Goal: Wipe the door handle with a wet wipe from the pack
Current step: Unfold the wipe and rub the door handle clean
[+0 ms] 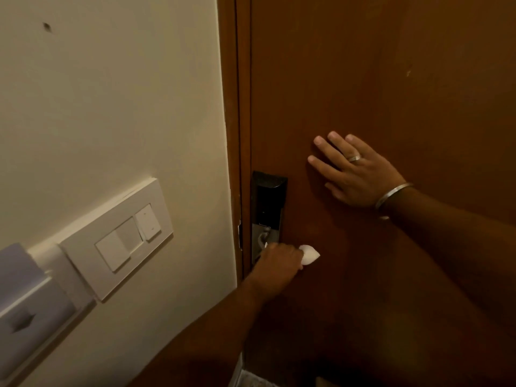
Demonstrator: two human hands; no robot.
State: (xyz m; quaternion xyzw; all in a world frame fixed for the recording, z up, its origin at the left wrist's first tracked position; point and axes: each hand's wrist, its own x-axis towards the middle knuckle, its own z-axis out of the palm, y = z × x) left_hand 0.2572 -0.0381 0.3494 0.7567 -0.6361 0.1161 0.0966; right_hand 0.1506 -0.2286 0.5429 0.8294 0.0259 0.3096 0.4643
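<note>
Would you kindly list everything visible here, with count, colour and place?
door: one, brown wood, right half
lock plate: one, black and metallic, door's left edge
wet wipe: one, white, bunched in the left hand at the handle
switch panel: one, white, wall left of door
card holder: one, pale grey, lower left wall
ring: one, silver, right hand
bangle: one, silver, right wrist
left hand: grip closed on wipe
right hand: flat on door
</note>
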